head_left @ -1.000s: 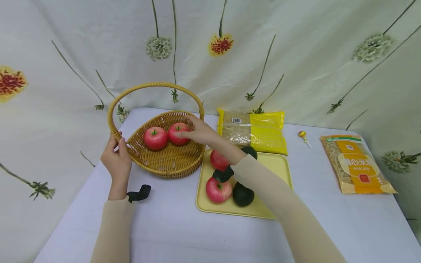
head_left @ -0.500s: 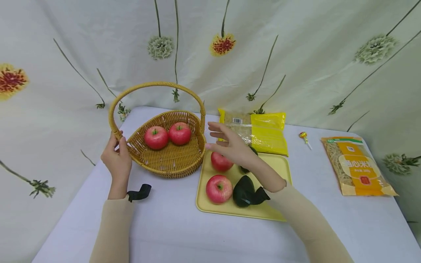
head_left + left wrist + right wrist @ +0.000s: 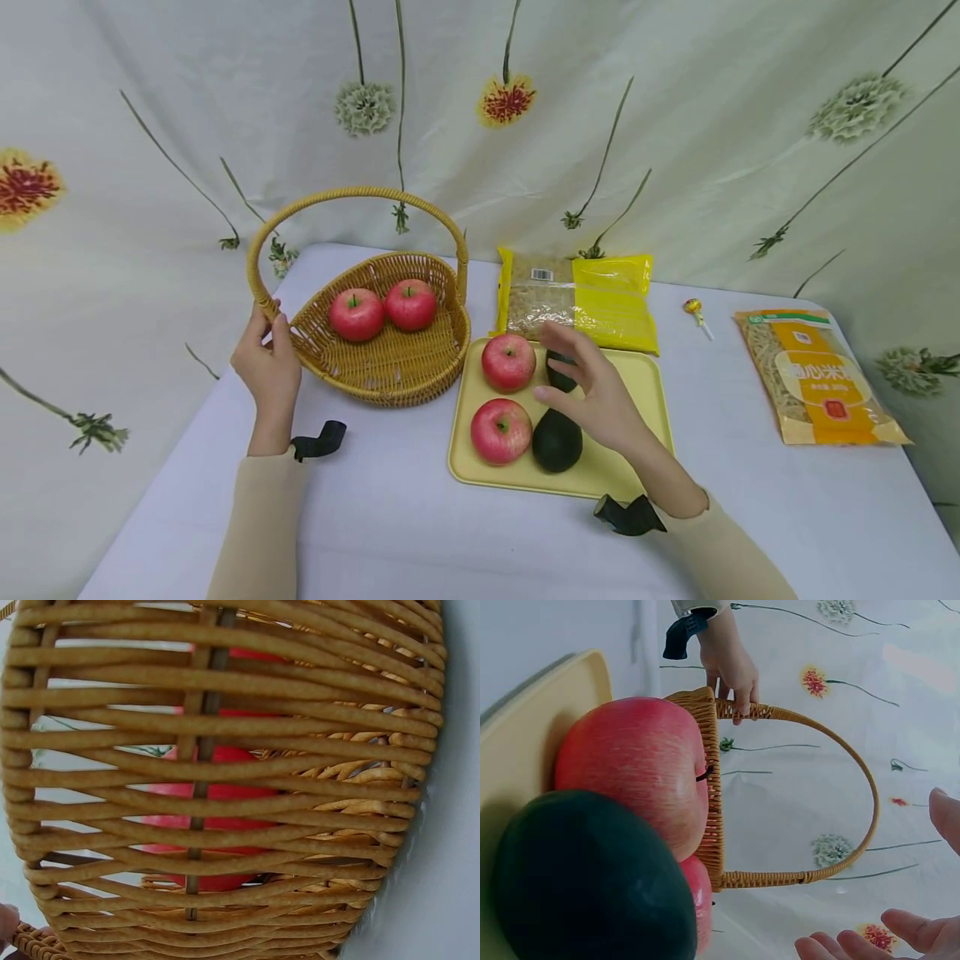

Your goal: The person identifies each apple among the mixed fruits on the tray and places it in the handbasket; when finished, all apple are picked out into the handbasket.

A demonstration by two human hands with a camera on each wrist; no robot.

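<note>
My left hand grips the lower left part of the handle of a wicker basket. Inside the basket, two red apples sit side by side: a left apple and a right apple. Through the weave in the left wrist view, a red apple shows in strips. My right hand hovers over a yellow tray, fingers spread and holding nothing. On the tray lie a rear apple, a front apple and two dark green avocados, one at the front, one behind and partly hidden by the hand.
Behind the tray lies a yellow food packet. Further right are a lollipop and an orange packet near the table's right side. A flower-printed cloth hangs behind the table.
My right hand has left the right apple in the basket and moved right and nearer, to above the tray. The left hand has kept its grip on the handle.
</note>
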